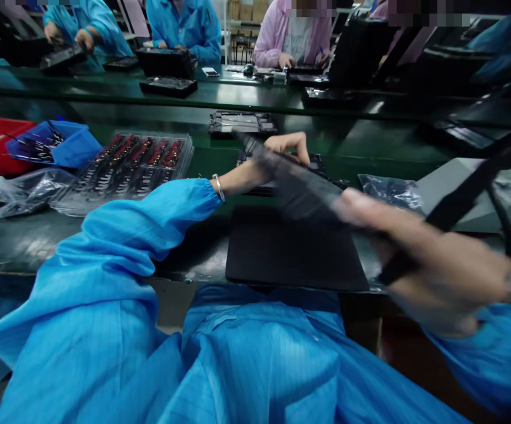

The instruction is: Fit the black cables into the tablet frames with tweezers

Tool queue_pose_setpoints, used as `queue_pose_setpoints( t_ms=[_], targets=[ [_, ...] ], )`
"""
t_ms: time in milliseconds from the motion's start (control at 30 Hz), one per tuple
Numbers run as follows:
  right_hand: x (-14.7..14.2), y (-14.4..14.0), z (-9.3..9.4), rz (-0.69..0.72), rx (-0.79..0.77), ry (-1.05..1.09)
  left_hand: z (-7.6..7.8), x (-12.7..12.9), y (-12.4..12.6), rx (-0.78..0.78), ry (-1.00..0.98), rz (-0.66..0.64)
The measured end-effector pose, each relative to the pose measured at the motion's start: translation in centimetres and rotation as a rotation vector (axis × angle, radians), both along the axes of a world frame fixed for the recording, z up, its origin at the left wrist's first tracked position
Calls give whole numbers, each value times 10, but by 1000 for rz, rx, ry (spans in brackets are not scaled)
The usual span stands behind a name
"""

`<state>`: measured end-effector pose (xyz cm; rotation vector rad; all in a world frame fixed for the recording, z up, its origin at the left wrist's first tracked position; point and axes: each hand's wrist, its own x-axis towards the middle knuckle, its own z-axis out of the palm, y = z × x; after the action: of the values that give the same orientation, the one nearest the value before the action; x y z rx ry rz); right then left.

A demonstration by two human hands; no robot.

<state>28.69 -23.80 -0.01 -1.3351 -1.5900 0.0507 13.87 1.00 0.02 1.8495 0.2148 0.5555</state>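
Likely electronics assembly factory, green conveyor bench (246, 97), smocked workers (184, 26), parts trays (127, 168)

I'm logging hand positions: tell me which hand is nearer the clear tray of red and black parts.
Left. The left hand is just right of the clear tray, gripping the far end of the dark panel. The right hand holds the panel's near end, much farther right.

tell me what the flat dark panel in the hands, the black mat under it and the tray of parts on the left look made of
Dark panel: probably hard plastic or coated metal; thin, rigid, dull sheen, though motion blur hides detail.
Black mat: looks like soft rubber or foam; matte, no glare, lies flat on the bench.
Tray of parts: clear thin moulded plastic; see-through, glossy highlights, formed pockets holding rows of small parts.
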Motion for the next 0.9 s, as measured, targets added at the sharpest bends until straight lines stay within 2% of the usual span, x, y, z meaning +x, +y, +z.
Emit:
queue_pose_setpoints(
  t_ms=[100,200,267,333,433,533,600,700,767,833,900],
  targets=[
    [-7,-4,-27,157,98,-414,-19,-13,14,83,70,-52],
    [-5,-9,-53,161,180,-755,-34,-49,26,257,260,50],
    [-5,-14,-63,139,163,-827,-40,-77,28,477,476,153],
    [-7,-17,-67,130,130,-845,-46,-101,24,641,650,202],
    [-14,-19,-70,150,62,-842,-58,-122,7,676,696,214],
    [-18,-18,-77,188,49,-812,-65,-127,-16,583,697,288],
    [-19,-17,-84,195,75,-794,-62,-125,-32,413,708,340],
    [-19,-14,-94,179,140,-799,-47,-119,-53,15,667,343],
    [-18,-11,-98,149,211,-786,-36,-113,-64,-188,566,375],
    [-15,-9,-98,123,247,-699,-25,-105,-71,-296,428,436],
    [-5,-11,-95,55,213,-555,-13,-93,-72,-360,299,511]
  ],
)
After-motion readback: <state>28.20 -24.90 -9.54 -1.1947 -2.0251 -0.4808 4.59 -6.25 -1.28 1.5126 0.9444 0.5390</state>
